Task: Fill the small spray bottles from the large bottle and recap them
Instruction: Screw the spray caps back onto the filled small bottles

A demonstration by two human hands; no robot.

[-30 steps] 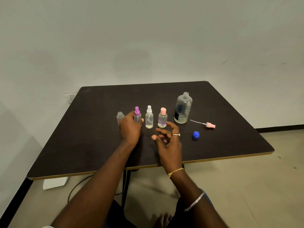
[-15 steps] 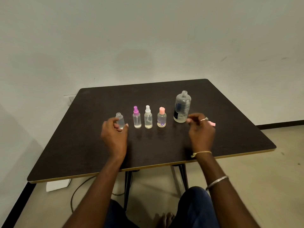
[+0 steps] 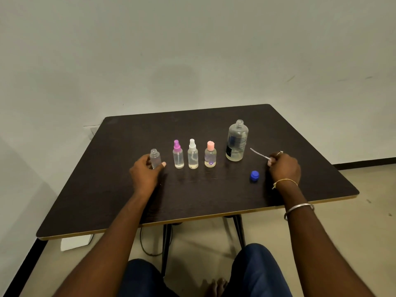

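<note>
- The uncapped small bottle (image 3: pixel 155 160) is standing left of centre on the dark table (image 3: pixel 120 200), its neck open, with the left hand (image 3: pixel 145 175) wrapping thumb and fingers around its lower body and gripping it.
- The clear plastic is looking light and thin-walled, likely slick and easy to tip; the safest hold appears to be low on the body, keeping the narrow neck free.
- At right of centre, the right hand (image 3: pixel 284 169) is closing on the spray pump (image 3: pixel 260 153), whose thin dip tube is poking out toward the upper left; the pump head itself is hiding behind the fingers. The tube is looking flexible, so threading it into the neck will probably need a steady aim.
- Three capped spray bottles are lining up in between: purple-topped (image 3: pixel 178 155), white-topped (image 3: pixel 192 154) and pink-topped (image 3: pixel 210 155), all holding clear liquid.
- The large bottle (image 3: pixel 236 141) is standing open just right of them, partly full, with its blue cap (image 3: pixel 254 176) lying nearer the front edge.
- Carrying the pump across to the open bottle means passing the large bottle and the capped row, which could be knocked.
</note>
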